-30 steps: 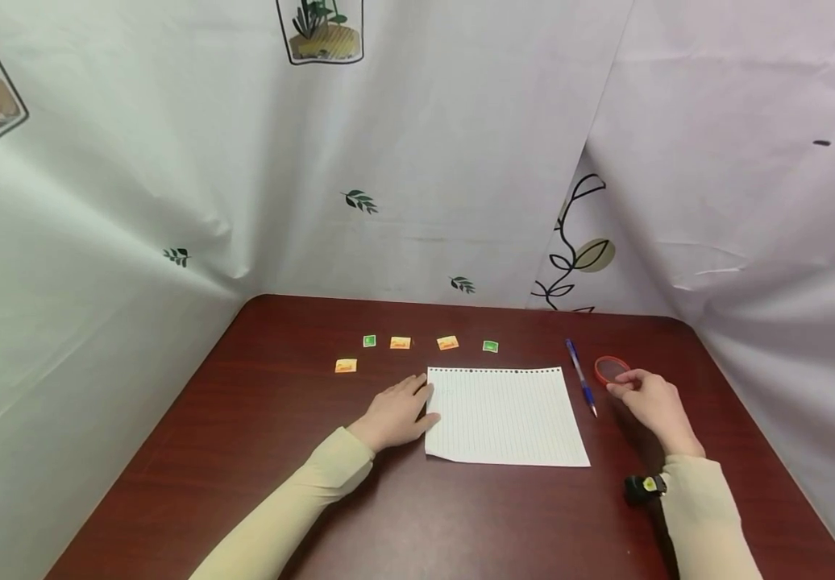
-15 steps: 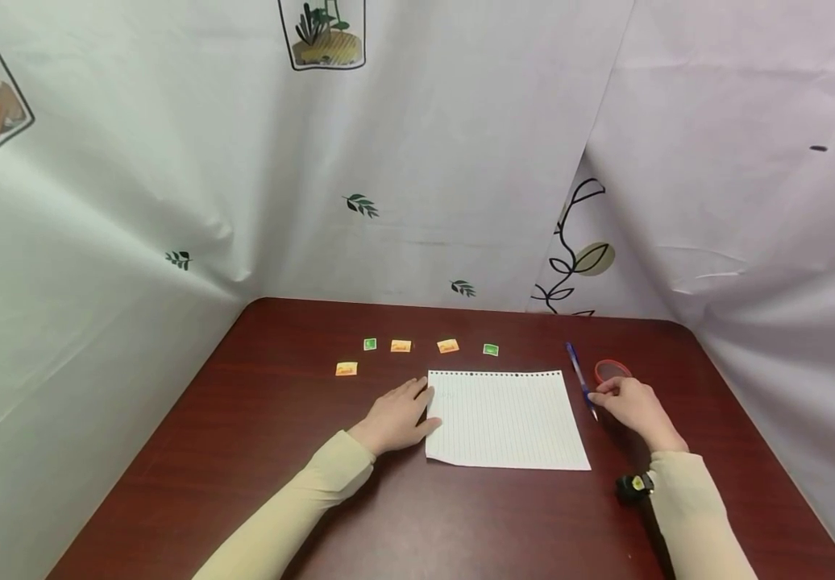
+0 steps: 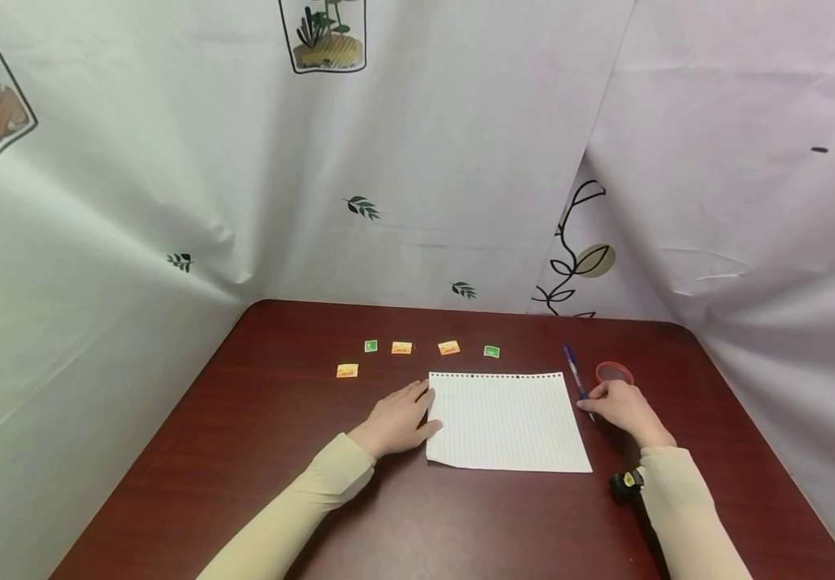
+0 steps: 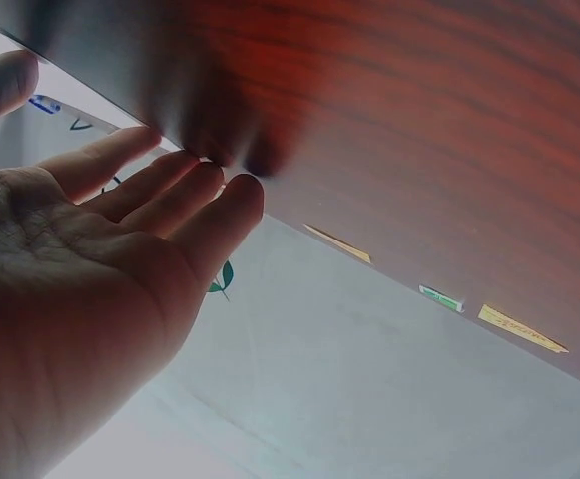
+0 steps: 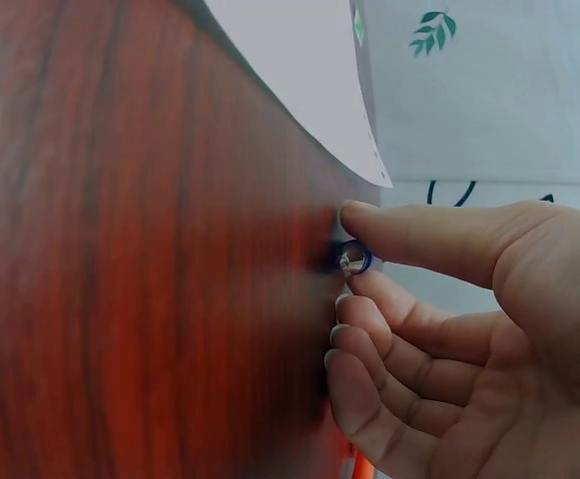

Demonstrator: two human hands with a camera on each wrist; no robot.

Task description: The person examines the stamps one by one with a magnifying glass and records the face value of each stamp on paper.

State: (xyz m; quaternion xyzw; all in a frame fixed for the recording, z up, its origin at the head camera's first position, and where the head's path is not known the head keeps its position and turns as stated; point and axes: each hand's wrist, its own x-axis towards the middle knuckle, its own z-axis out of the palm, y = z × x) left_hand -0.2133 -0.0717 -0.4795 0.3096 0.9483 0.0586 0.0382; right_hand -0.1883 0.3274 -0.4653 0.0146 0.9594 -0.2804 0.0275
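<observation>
A blue pen (image 3: 571, 362) lies slantwise on the table, right of a sheet of lined paper (image 3: 504, 419) with a punched top edge. My right hand (image 3: 626, 409) pinches it near the tip; in the right wrist view the pen (image 5: 354, 257) shows end-on between thumb and forefinger, the other fingers curled below. Against the sheet's left edge lies my left hand (image 3: 396, 417), fingers extended and thumb over the paper. The left wrist view has that hand (image 4: 100, 230) with its palm side showing and its fingertips at the tabletop.
Behind the right hand lies a red-rimmed round thing (image 3: 615, 364). Along the far side are small orange stamps (image 3: 449, 348) and green stamps (image 3: 492, 352), with another orange one (image 3: 347, 370) further left. A white printed cloth (image 3: 403, 161) hangs around the dark red table (image 3: 301, 419).
My right hand has moved left and slightly nearer, from the red-rimmed round thing to the pen, and has taken hold of it. The left hand has stayed on the paper's edge.
</observation>
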